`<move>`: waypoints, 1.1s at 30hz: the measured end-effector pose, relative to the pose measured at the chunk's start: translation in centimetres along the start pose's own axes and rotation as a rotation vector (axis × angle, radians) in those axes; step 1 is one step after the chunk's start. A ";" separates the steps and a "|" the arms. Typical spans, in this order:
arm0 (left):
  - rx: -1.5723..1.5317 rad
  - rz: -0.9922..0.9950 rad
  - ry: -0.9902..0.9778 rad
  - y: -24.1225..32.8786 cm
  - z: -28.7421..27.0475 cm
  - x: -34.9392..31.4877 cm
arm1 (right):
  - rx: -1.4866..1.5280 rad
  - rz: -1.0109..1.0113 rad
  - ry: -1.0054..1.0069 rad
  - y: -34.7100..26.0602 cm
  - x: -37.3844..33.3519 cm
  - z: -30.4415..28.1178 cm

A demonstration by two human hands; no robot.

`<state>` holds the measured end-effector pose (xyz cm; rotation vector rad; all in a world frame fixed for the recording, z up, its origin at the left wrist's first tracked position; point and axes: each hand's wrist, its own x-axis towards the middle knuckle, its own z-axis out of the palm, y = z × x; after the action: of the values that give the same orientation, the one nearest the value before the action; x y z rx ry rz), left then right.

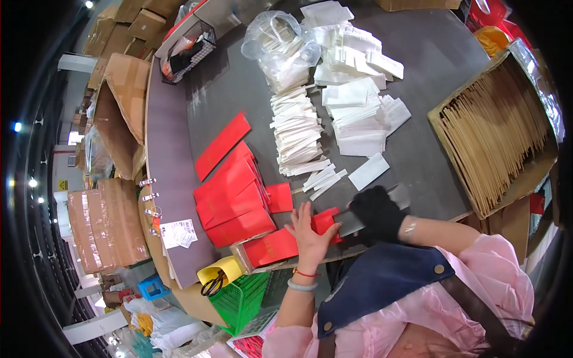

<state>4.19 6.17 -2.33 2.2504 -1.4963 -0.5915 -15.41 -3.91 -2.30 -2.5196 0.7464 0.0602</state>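
- The left hand (311, 237) is laid over a red envelope (270, 248) at the table's near edge; the fingers are extended and the thumb is spread wide.
- A black glove is worn on the right hand (377, 213), which is blurred; whether anything is gripped by it cannot be determined.
- A flat grey strip (349, 224) is seen between the hands, its nature unclear.
- Farther left, a fanned pile of red envelopes (233, 200) is noted on the dark table (233, 83).
- Beyond the hands, a row of white packets (296, 134) is laid beside looser white stacks (358, 122); a clear plastic bag (305, 51) is placed at the row's far end.
- At right, brown envelopes (495, 128) are packed upright in a cardboard box (525, 190).
- Black loop handles (212, 285) are held in a yellow container (225, 268).
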 end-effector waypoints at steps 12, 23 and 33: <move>0.185 0.514 0.038 -0.9 0.4 8.6 | -0.101 0.851 0.996 19.4 -20.0 -5.5; 0.098 0.446 -0.049 6.7 5.4 9.2 | -0.251 1.145 0.713 23.5 -24.4 -2.9; -0.295 0.193 -0.480 7.4 -1.6 5.7 | -0.120 0.807 1.121 17.9 -21.3 -8.0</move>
<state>1.34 -1.73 2.10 1.7902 -1.6806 -1.2635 -43.57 -10.04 0.29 -2.0070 2.1638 -1.1123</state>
